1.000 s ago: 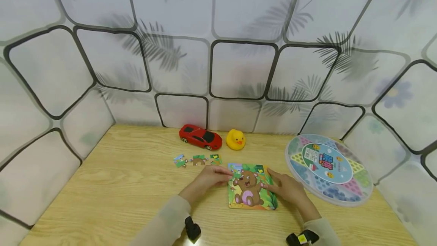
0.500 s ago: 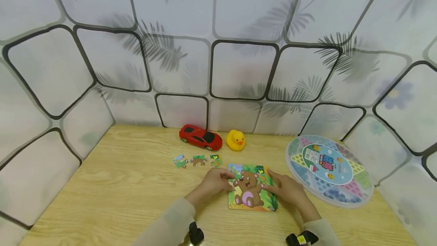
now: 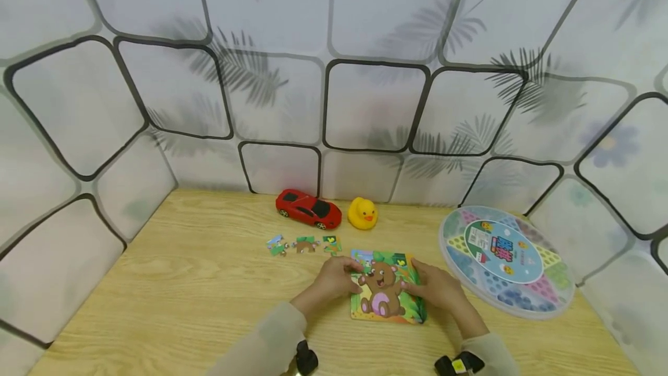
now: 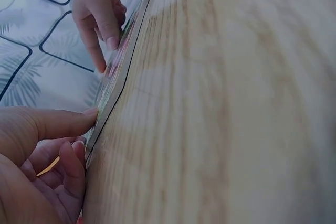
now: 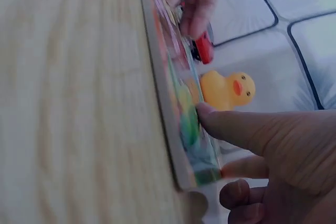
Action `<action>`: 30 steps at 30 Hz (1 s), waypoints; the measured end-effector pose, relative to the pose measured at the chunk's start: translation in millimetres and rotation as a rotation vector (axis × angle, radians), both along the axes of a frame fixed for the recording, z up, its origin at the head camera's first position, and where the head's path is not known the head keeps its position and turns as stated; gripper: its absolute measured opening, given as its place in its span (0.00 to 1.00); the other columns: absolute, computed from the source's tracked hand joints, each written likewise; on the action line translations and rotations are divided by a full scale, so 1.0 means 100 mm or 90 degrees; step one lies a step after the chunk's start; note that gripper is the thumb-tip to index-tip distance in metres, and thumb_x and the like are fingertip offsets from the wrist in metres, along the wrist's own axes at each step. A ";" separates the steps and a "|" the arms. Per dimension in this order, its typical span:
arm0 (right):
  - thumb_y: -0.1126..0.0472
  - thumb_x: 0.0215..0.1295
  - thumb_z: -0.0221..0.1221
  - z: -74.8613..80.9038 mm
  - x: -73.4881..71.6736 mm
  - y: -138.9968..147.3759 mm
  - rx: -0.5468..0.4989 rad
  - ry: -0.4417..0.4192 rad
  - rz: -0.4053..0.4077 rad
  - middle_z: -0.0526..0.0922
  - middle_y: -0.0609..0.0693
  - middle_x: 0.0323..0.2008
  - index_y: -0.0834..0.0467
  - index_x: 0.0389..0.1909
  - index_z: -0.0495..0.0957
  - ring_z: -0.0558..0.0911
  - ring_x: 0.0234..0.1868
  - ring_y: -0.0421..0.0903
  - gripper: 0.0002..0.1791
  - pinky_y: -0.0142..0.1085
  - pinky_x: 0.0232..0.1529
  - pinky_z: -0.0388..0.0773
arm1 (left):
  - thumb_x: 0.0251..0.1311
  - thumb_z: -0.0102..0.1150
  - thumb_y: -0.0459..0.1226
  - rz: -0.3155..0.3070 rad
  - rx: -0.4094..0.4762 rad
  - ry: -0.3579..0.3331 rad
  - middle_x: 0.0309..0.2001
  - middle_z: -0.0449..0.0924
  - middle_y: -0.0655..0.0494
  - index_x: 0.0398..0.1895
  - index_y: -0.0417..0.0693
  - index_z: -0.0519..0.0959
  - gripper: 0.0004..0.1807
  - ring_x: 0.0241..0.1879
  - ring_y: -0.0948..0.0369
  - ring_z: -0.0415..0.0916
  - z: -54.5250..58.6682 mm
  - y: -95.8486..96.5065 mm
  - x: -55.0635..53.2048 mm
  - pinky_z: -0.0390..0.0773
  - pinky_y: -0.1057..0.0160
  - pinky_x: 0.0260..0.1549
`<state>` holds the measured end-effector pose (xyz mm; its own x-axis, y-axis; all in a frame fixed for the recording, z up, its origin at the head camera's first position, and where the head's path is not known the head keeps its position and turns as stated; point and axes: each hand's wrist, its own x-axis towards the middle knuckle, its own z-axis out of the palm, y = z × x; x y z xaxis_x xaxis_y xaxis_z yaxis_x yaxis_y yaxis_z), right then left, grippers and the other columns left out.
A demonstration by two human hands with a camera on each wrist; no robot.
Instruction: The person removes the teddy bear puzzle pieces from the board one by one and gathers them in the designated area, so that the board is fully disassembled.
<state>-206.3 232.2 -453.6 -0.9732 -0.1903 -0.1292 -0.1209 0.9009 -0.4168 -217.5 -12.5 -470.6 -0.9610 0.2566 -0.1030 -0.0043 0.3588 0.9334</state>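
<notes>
A square jigsaw puzzle (image 3: pixel 383 300) with a brown bear picture lies between both hands, seen nearly edge-on as a thin board in the wrist views. My left hand (image 3: pixel 336 278) grips its left side; in the left wrist view the thumb (image 4: pixel 65 123) presses on the edge and the other fingers curl beside it. On the opposite side my right hand (image 3: pixel 438 288) pinches the puzzle, thumb (image 5: pixel 231 124) on its face and a finger at the outer edge. Three loose puzzle pieces (image 3: pixel 305 245) lie in a row beyond the left hand.
A red toy car (image 3: pixel 308 209) and a yellow rubber duck (image 3: pixel 362 213) stand at the back of the wooden table (image 3: pixel 182 283). To the right lies a round, flat plastic box (image 3: pixel 506 257). Patterned fabric walls (image 3: pixel 365 103) enclose the table's back and sides.
My left hand has shifted a little along the puzzle's left edge toward me, its thumb now lower and apart from the fingers. The right hand keeps its hold; the puzzle stays nearly in place.
</notes>
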 end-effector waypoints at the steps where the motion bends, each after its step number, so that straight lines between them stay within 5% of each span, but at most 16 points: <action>1: 0.37 0.54 0.62 0.00 0.00 -0.02 -0.001 0.001 -0.001 0.72 0.68 0.58 0.67 0.65 0.64 0.72 0.55 0.68 0.48 0.66 0.50 0.68 | 0.37 0.72 0.21 0.003 -0.003 -0.002 0.39 0.82 0.55 0.36 0.41 0.83 0.18 0.47 0.54 0.76 0.00 0.01 0.00 0.80 0.59 0.46; 15: 0.33 0.49 0.63 0.05 0.03 -0.16 0.033 -0.022 -0.048 0.75 0.69 0.53 0.67 0.64 0.61 0.76 0.51 0.66 0.52 0.70 0.45 0.64 | 0.36 0.72 0.21 0.014 -0.016 -0.008 0.39 0.78 0.54 0.35 0.42 0.85 0.18 0.46 0.53 0.73 0.00 0.05 -0.02 0.73 0.52 0.54; 23: 0.33 0.51 0.63 0.04 0.03 -0.18 0.027 -0.021 -0.050 0.76 0.68 0.51 0.67 0.63 0.62 0.76 0.50 0.66 0.50 0.72 0.45 0.63 | 0.37 0.71 0.20 0.006 -0.007 0.001 0.36 0.74 0.54 0.36 0.41 0.84 0.19 0.31 0.60 0.66 0.01 0.06 -0.02 0.71 0.69 0.26; 30: 0.35 0.52 0.63 0.05 0.05 -0.17 0.014 -0.019 -0.053 0.77 0.67 0.51 0.66 0.62 0.63 0.77 0.49 0.65 0.48 0.70 0.44 0.64 | 0.37 0.67 0.17 0.013 0.041 -0.004 0.34 0.72 0.52 0.37 0.38 0.83 0.19 0.30 0.60 0.65 -0.02 0.09 -0.01 0.71 0.73 0.22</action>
<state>-200.9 215.3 -449.1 -0.9812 -0.1057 -0.1613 -0.0332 0.9166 -0.3985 -218.1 -3.4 -472.6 -0.9656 0.2428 -0.0931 -0.0172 0.2979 0.9545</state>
